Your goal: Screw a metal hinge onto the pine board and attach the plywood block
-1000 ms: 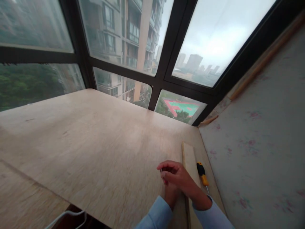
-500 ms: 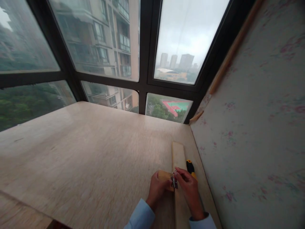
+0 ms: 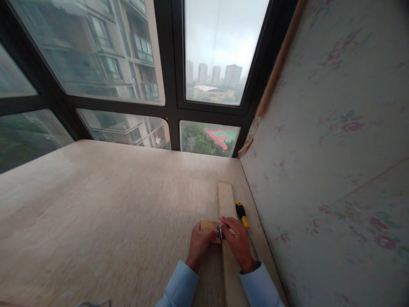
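A short wooden block [image 3: 208, 225] lies against the left edge of a long pale wooden board [image 3: 226, 198]. My left hand [image 3: 198, 244] is closed around the block, with the thumb by a small shiny metal hinge [image 3: 220, 231]. This hinge sits where block and board meet and is partly covered by fingers. My right hand [image 3: 237, 241] is over the board, its thumb and fingertips pinched together at the hinge; whatever they hold is too small to make out. Right of that hand lies a screwdriver [image 3: 242, 213] with a black and yellow handle, its shaft pointing toward me.
Underneath is a wide marbled beige surface [image 3: 121, 213]. A wall with flowered paper [image 3: 319, 170] rises close on the right. Dark-framed windows [image 3: 174, 85] stand along the far edge. A thin grey object [image 3: 94, 304] shows at the bottom edge.
The view has shifted, so the board, hands and windows appear farther left. My right fingers have come down closer over the hinge, and more of the screwdriver shows.
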Action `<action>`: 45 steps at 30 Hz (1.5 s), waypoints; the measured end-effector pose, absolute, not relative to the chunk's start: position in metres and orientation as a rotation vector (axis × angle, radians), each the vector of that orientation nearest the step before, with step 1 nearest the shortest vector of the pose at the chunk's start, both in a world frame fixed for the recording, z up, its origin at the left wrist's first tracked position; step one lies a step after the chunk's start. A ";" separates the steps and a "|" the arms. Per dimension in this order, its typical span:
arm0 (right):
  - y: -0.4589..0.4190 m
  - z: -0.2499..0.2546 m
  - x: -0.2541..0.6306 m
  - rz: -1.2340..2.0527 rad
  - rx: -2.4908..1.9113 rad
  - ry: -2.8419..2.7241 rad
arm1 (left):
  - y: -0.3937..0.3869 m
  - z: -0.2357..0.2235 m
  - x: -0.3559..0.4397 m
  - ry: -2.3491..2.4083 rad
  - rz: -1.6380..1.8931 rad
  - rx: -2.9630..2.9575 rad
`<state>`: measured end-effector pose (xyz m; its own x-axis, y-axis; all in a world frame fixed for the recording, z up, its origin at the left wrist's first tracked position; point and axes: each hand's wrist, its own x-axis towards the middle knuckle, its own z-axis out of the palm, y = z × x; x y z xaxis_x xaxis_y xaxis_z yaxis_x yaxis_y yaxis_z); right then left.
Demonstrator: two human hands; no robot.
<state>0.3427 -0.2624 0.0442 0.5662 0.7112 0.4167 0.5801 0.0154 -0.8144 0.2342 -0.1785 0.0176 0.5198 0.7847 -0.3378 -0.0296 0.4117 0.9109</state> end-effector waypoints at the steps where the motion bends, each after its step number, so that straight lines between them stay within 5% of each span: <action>1: -0.262 0.044 0.343 0.139 -1.663 -1.101 | -0.179 0.017 0.234 0.893 0.610 1.041; 45: -0.267 0.031 0.357 0.153 -1.776 -1.191 | -0.179 0.020 0.235 0.941 0.622 1.045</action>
